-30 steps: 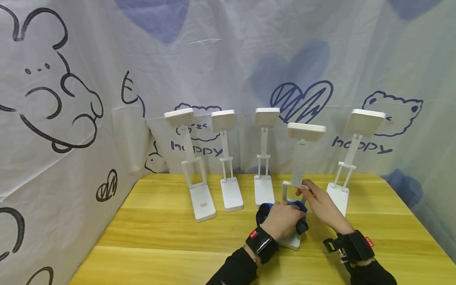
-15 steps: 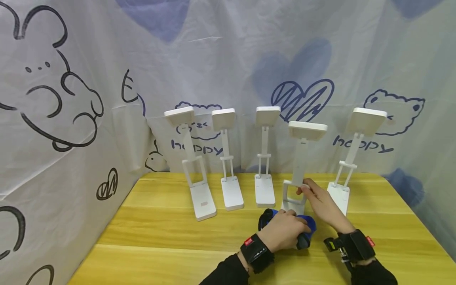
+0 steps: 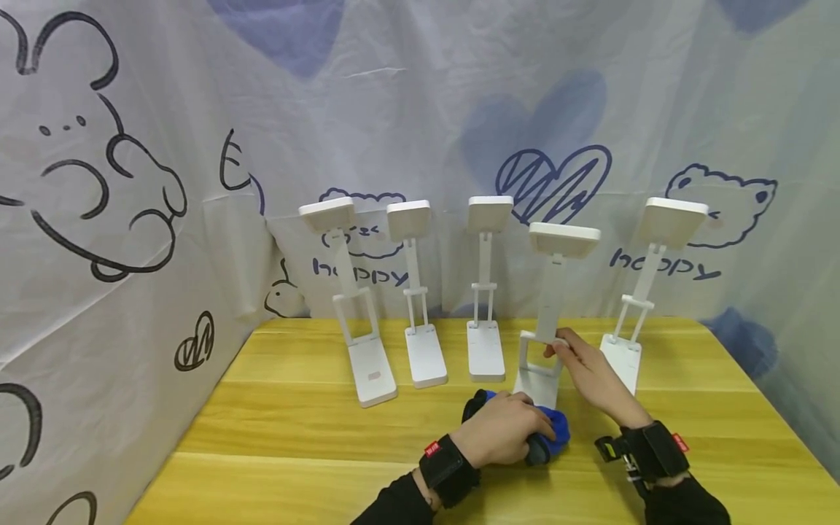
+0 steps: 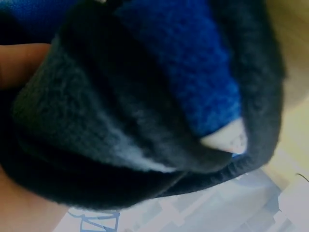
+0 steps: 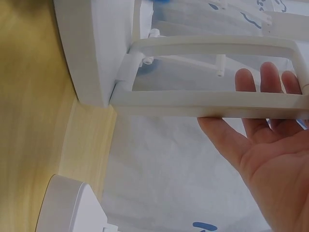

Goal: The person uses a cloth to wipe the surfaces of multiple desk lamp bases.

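A white desk lamp (image 3: 550, 306) stands toward the right of the table, its head raised on a stem. My right hand (image 3: 597, 379) grips one side post of its lower frame; in the right wrist view, the fingers of that hand (image 5: 277, 164) wrap round the white post (image 5: 193, 102). My left hand (image 3: 502, 430) holds a bunched blue and black cloth (image 3: 558, 430) over the front part of the lamp's base, which is hidden beneath. Fuzzy folds of this cloth (image 4: 203, 67) fill most of the left wrist view.
Several similar white lamps stand around: one at far left (image 3: 371, 370), two in the back middle (image 3: 425, 356) (image 3: 485, 351), and one close behind my right hand (image 3: 620, 359). A patterned curtain (image 3: 420, 131) hangs behind the wooden table (image 3: 295, 437).
My left hand has slid the cloth down the lamp's base toward me, then a little to the left, uncovering the base's upper part. My right hand keeps its grip on the post.
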`<move>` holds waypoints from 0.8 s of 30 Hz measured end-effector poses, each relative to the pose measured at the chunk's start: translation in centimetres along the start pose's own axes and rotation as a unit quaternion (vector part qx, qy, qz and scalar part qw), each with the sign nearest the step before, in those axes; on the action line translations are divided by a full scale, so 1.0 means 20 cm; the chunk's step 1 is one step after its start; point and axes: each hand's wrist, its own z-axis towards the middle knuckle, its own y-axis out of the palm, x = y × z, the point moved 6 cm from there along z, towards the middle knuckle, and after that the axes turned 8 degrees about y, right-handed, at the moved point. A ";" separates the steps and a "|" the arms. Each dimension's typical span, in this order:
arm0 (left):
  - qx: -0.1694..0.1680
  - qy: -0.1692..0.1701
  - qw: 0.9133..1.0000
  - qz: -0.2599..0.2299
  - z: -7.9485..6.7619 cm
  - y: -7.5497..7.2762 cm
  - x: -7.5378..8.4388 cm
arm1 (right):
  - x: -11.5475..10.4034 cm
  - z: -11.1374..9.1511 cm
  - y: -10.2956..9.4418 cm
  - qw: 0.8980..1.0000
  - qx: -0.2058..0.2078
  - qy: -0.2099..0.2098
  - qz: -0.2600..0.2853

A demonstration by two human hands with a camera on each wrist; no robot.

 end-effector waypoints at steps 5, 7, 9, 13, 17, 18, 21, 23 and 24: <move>0.020 -0.005 0.999 -0.030 -0.04 -0.02 -0.05 | 0.00 0.00 0.00 1.000 -0.007 0.003 0.004; 0.027 -0.022 0.999 -0.030 -0.06 -0.02 -0.08 | 0.00 0.00 0.00 1.000 -0.009 0.003 0.003; 0.034 -0.041 0.998 -0.023 -0.07 -0.02 -0.10 | 0.00 0.00 0.00 1.000 -0.007 0.004 0.001; 0.049 -0.076 0.996 0.007 -0.08 -0.02 -0.13 | -0.01 0.01 0.00 1.000 -0.005 0.002 0.001; 0.065 -0.105 0.991 0.042 -0.06 -0.01 -0.13 | -0.01 0.01 0.00 1.000 -0.004 -0.001 0.002; 0.070 -0.112 0.990 0.049 -0.05 -0.01 -0.13 | 0.00 0.01 0.00 1.000 -0.003 -0.002 0.002; 0.079 -0.136 0.986 0.062 -0.02 0.00 -0.14 | 0.00 0.01 0.00 1.000 -0.003 -0.002 0.003; 0.081 -0.150 0.983 0.068 0.00 0.00 -0.15 | 0.00 0.01 0.00 1.000 -0.005 -0.001 0.003; 0.081 -0.157 0.982 0.072 0.01 0.01 -0.16 | 0.00 0.01 0.00 1.000 -0.006 -0.001 0.003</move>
